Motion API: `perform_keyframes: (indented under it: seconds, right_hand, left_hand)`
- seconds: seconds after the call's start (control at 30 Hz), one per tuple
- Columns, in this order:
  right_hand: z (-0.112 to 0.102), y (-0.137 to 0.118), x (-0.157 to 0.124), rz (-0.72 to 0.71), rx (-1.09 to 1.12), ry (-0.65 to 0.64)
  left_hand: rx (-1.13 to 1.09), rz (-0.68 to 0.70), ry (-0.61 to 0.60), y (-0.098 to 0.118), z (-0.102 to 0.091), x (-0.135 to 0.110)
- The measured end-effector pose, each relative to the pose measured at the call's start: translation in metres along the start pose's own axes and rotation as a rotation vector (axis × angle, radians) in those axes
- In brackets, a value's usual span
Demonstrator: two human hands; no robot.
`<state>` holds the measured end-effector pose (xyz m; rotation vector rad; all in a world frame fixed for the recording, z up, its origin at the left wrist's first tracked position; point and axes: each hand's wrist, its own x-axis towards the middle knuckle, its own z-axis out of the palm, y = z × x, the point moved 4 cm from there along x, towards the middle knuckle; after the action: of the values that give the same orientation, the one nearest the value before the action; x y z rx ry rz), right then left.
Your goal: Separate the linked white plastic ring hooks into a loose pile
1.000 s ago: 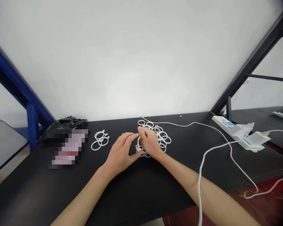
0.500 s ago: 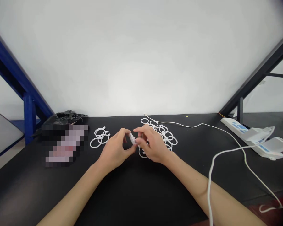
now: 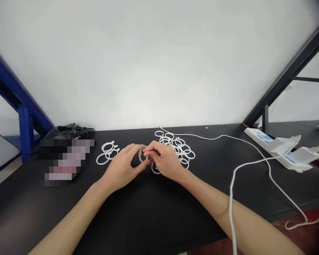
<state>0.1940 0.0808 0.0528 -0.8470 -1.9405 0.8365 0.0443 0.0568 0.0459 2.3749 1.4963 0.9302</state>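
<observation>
Both hands meet just above the surface (image 3: 154, 212), left of the pile (image 3: 179, 148) of white rings. Between them is one ring (image 3: 141, 156), seen as an open loop.

Left hand (image 3: 121, 170): fingers (image 3: 133, 149) curled narrow, thumb and forefinger pinching the ring's left side. Right hand (image 3: 165, 162): fingers (image 3: 152, 153) pinched narrow on the ring's right side. The ring is off the surface and carried by both hands.

Diff vs 1.0 s ago: the right hand was down on the pile with the left hand beside it. Now both are clear of the pile's left edge, and the right hand's back covers only the pile's near-left part.

Diff vs 0.5 s ago: the hands were already together at about the same spot, but only a small white piece showed between the fingertips. Now the loop faces the camera and reads as a ring. The fingertips sit closer together. The left thumb has come up under the ring.

Unchanged: a small cluster (image 3: 106, 155) of rings lies left of the left hand, apart from it. A black bag (image 3: 69, 131) sits at the far left by the wall, with a blurred item (image 3: 66, 161) in front of it. A white cable (image 3: 255, 163) runs from the pile's far side across the surface and off the near edge, over the right forearm. A power strip (image 3: 279, 148) lies far right. Pile layout looks the same. The view has shifted slightly, nothing else.
</observation>
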Motion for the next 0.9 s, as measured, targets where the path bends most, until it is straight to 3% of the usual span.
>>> perform_keyframes:
  seconds: [0.1,0.23,0.33,0.47,0.6,0.73,0.9]
  right_hand:
    - [-0.002,-0.001,0.001,-0.056,-0.118,0.014]
    - [-0.012,0.0,0.004,-0.067,-0.524,0.0]
    - [-0.015,-0.001,0.005,-0.053,-0.802,-0.133]
    - [-0.008,0.002,0.002,-0.015,-0.923,-0.342]
    - [0.0,0.002,0.0,-0.08,-0.866,-0.363]
    - [-0.003,-0.001,0.003,-0.152,-0.671,-0.145]
    - [-0.007,0.002,0.005,-0.137,-0.272,0.044]
  left_hand:
    - [0.058,-0.003,0.016,-0.003,-0.002,0.003]
    - [0.371,-0.135,0.186,-0.026,-0.016,0.005]
    - [0.554,-0.281,0.136,-0.05,-0.021,0.003]
    - [0.629,-0.369,0.075,-0.063,-0.02,-0.001]
    - [0.531,-0.232,0.102,-0.044,-0.01,0.002]
    - [0.215,0.047,-0.002,-0.011,0.006,0.003]
    - [-0.025,-0.029,-0.069,0.005,0.01,0.0]
